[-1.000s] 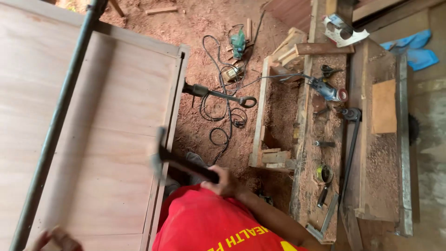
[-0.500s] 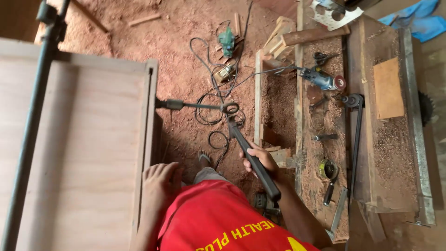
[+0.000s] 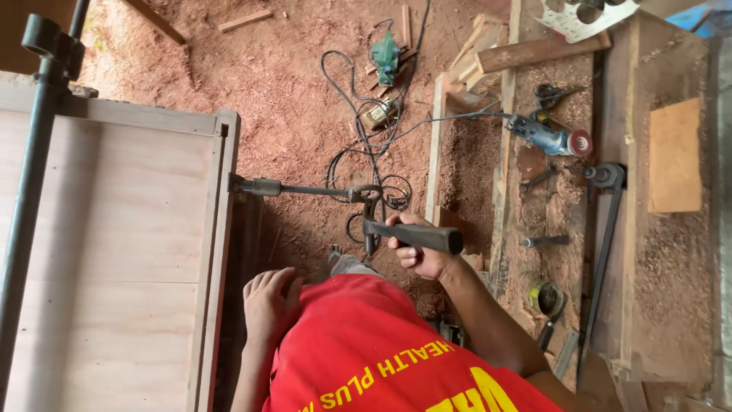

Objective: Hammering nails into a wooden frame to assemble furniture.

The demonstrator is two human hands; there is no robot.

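Observation:
My right hand (image 3: pixel 415 248) grips the black handle of a claw hammer (image 3: pixel 412 235). The handle lies level, and the hammer's head is beside the crank end of a metal bar clamp (image 3: pixel 305 188). That clamp reaches left to the framed edge of a large wooden panel (image 3: pixel 114 252). My left hand (image 3: pixel 271 305) holds nothing. Its fingers are spread, and it sits between the panel's right frame and my red shirt.
A long black pipe clamp (image 3: pixel 30 191) runs along the panel's left side. Cables (image 3: pixel 358 130) and a green power tool (image 3: pixel 385 53) lie on the sawdust floor. On the right, a workbench (image 3: pixel 671 252) carries an angle grinder (image 3: pixel 549 137), scissors (image 3: pixel 550 95), a tape measure (image 3: pixel 545 297) and another bar clamp (image 3: pixel 602 252).
My right hand swung the hammer away from the panel's edge to the right, and it is now level by the clamp's crank. My left hand came off the panel toward my body.

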